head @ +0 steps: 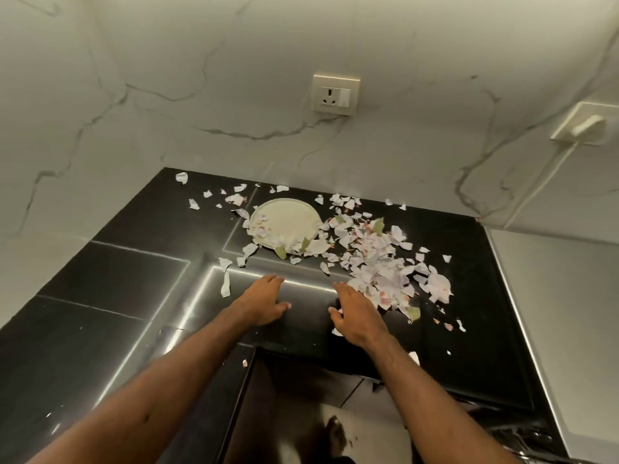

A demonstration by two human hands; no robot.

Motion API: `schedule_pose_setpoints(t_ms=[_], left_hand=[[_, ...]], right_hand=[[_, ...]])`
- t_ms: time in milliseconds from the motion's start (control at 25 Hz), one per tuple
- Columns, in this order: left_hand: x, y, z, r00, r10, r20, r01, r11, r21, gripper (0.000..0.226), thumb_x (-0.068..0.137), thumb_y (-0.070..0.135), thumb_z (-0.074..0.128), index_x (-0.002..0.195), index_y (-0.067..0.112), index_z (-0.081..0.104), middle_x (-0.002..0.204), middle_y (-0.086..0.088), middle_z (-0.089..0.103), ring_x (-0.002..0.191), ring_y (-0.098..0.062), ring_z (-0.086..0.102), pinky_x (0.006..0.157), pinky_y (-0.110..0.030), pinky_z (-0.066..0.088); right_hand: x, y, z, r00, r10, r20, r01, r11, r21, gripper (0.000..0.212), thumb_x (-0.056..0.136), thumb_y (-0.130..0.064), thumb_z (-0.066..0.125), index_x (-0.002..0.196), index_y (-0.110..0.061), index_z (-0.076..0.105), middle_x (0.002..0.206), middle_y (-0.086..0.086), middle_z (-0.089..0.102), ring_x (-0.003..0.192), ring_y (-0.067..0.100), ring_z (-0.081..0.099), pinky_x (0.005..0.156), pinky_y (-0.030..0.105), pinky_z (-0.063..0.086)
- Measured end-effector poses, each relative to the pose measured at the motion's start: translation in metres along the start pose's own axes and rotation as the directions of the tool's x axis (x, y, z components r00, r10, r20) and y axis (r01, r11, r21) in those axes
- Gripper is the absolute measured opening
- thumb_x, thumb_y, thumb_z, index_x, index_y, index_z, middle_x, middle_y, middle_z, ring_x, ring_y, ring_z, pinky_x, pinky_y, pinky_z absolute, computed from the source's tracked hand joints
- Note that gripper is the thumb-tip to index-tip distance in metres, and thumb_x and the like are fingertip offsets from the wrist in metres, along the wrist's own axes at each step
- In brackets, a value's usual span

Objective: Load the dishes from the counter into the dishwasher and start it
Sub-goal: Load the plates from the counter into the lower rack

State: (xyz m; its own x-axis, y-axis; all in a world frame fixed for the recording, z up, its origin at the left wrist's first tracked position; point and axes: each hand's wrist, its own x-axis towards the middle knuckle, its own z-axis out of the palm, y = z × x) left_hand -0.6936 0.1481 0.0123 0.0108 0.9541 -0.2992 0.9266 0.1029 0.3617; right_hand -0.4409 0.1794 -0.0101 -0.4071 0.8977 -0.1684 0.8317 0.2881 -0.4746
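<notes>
Now left hand (264,304) flat on counter (110,279), fingers together; right hand (356,313) fingers spread, holding nothing.

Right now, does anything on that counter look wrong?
Yes. Torn pale scraps and a few leaves litter the black counter around and over the plate, spreading right. Both hands, left and right, are empty.

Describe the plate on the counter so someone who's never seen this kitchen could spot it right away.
Find the wall socket on the marble backsplash, then look straight down to the black counter. The plate lies there, beyond both hands. It is the one whole, round, pale disc among small torn scraps strewn mostly to its right.
</notes>
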Motion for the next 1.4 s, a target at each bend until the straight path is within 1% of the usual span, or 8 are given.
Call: schedule_pose_setpoints(t_ms=[440,640,760,920,1000,1120,1240,1400], left_hand=[[0.071,-0.025,-0.030,0.964,-0.267,-0.010,0.258,0.940,-0.225,0.068,0.097,0.040,0.068,0.152,0.009,0.045,0.152,-0.011,0.052,0.139,-0.026,0.050,0.114,-0.033,0.036],[0.097,-0.018,-0.036,0.899,-0.439,-0.003,0.394,0.810,-0.434,0.056,0.096,0.043,0.066,0.143,0.013,0.055,0.142,-0.004,0.059,0.130,-0.024,0.055,0.099,-0.029,0.041],[0.110,-0.015,-0.029,0.859,-0.512,0.004,0.434,0.724,-0.536,0.036,0.093,0.040,0.068,0.120,0.017,0.065,0.119,-0.001,0.070,0.109,-0.021,0.063,0.095,-0.031,0.048],[0.131,-0.024,-0.014,0.797,-0.600,0.064,0.419,0.474,-0.775,0.020,0.079,0.036,0.071,0.091,0.021,0.064,0.091,-0.009,0.074,0.087,-0.025,0.068,0.093,-0.044,0.057],[0.142,-0.024,-0.013,0.742,-0.662,0.111,0.328,0.213,-0.920,0.013,0.080,0.025,0.070,0.091,0.018,0.065,0.087,-0.017,0.072,0.081,-0.031,0.069,0.089,-0.046,0.058],[0.146,-0.012,-0.024,0.682,-0.692,0.237,0.202,-0.133,-0.970,0.008,0.096,0.008,0.062,0.103,0.010,0.063,0.092,-0.009,0.069,0.085,-0.020,0.069,0.072,-0.031,0.058],[0.149,-0.012,-0.021,0.669,-0.683,0.294,0.168,-0.246,-0.955,0.013,0.098,0.004,0.057,0.108,0.005,0.064,0.099,-0.013,0.070,0.088,-0.021,0.070,0.066,-0.028,0.057],[0.147,-0.016,-0.014,0.697,-0.641,0.322,0.186,-0.273,-0.944,0.021,0.097,0.010,0.059,0.116,0.004,0.065,0.099,-0.010,0.068,0.083,-0.019,0.065,0.068,-0.030,0.055]], right_hand=[[0.146,-0.044,-0.017,0.988,-0.089,0.127,0.110,0.979,-0.171,0.053,0.099,-0.031,0.063,0.147,-0.017,0.046,0.148,0.005,0.052,0.132,0.027,0.053,0.110,0.045,0.048],[0.189,-0.040,-0.022,0.975,-0.159,0.158,0.192,0.957,-0.218,0.063,0.100,-0.018,0.054,0.160,-0.018,0.035,0.165,0.006,0.037,0.149,0.027,0.038,0.122,0.045,0.035],[0.201,-0.032,-0.020,0.954,-0.184,0.235,0.250,0.923,-0.293,0.068,0.099,-0.017,0.058,0.161,-0.015,0.032,0.165,0.009,0.037,0.150,0.027,0.036,0.124,0.043,0.032],[0.205,-0.025,-0.019,0.948,-0.208,0.242,0.277,0.913,-0.298,0.067,0.098,-0.011,0.060,0.160,-0.017,0.036,0.164,0.005,0.039,0.150,0.025,0.037,0.123,0.041,0.032],[0.206,-0.022,-0.020,0.949,-0.213,0.232,0.272,0.927,-0.259,0.065,0.097,-0.008,0.060,0.157,-0.020,0.041,0.159,0.001,0.043,0.144,0.025,0.044,0.116,0.043,0.040],[0.202,-0.017,-0.020,0.950,-0.218,0.225,0.261,0.947,-0.185,0.062,0.096,-0.003,0.055,0.153,-0.023,0.045,0.153,-0.002,0.047,0.136,0.025,0.052,0.109,0.043,0.047],[0.198,-0.009,-0.016,0.950,-0.220,0.222,0.253,0.958,-0.132,0.060,0.092,0.000,0.054,0.147,-0.023,0.049,0.147,-0.003,0.051,0.130,0.026,0.055,0.105,0.043,0.049],[0.191,0.000,-0.014,0.956,-0.214,0.199,0.232,0.970,-0.075,0.057,0.090,-0.001,0.053,0.141,-0.026,0.054,0.143,-0.004,0.054,0.125,0.025,0.057,0.102,0.042,0.051]])
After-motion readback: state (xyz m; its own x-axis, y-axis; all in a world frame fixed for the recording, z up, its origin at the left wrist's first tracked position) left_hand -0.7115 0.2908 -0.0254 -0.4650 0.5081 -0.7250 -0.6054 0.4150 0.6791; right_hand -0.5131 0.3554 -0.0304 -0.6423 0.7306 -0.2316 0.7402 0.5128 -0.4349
